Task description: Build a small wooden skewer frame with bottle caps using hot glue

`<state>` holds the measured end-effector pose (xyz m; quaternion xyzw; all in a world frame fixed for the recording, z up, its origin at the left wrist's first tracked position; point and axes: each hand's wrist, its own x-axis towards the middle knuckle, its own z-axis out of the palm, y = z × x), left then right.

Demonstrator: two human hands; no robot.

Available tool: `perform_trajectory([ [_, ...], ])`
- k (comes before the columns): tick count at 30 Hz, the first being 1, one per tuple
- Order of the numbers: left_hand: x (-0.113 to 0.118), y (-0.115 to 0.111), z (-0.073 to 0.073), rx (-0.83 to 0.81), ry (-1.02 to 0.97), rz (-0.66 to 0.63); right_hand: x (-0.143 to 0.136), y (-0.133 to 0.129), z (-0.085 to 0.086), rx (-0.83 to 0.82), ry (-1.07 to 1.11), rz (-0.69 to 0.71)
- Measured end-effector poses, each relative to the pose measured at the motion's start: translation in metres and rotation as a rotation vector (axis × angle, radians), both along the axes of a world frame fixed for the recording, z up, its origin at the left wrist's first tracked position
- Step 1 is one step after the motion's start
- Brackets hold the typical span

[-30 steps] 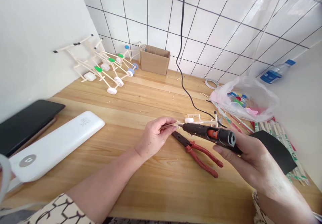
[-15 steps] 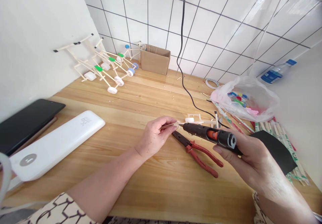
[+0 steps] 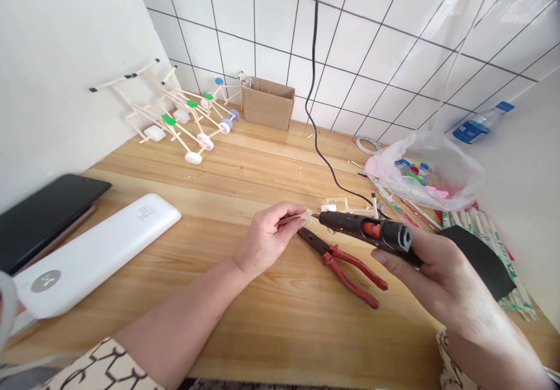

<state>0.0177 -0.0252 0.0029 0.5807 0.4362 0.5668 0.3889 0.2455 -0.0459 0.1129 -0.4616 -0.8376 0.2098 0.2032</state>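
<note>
Glue gun [image 3: 343, 225] has edged slightly back from the sticks [image 3: 287, 220].

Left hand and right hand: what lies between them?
Head view: pliers on the table, and the glue gun held by the right hand, nozzle toward thin sticks in the left hand.

Sticks [image 3: 289, 219] partly hidden by left fingers [image 3: 285, 208]

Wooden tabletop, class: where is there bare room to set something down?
The tabletop is bare at the front, between left forearm, pliers and right hand. Another patch, with small scraps, lies between the cardboard box and left hand. The right side is crowded with the plastic bag, black sheet and sticks; the back left with wheeled stick models.
</note>
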Motion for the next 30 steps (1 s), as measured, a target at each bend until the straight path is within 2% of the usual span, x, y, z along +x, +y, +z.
perform_trajectory([
  [8, 0.0004, 0.0002, -0.0008, 0.005, 0.005, -0.004, 0.0011, 0.0009, 0.0034, -0.012, -0.05, -0.075],
  [21, -0.0002, -0.0003, -0.0024, 0.03, 0.029, 0.002, 0.0004, 0.005, 0.0006, -0.116, 0.015, -0.071],
  [30, 0.001, 0.0006, -0.0036, 0.016, -0.004, -0.002, 0.0018, 0.0053, -0.0048, -0.074, 0.051, -0.1],
])
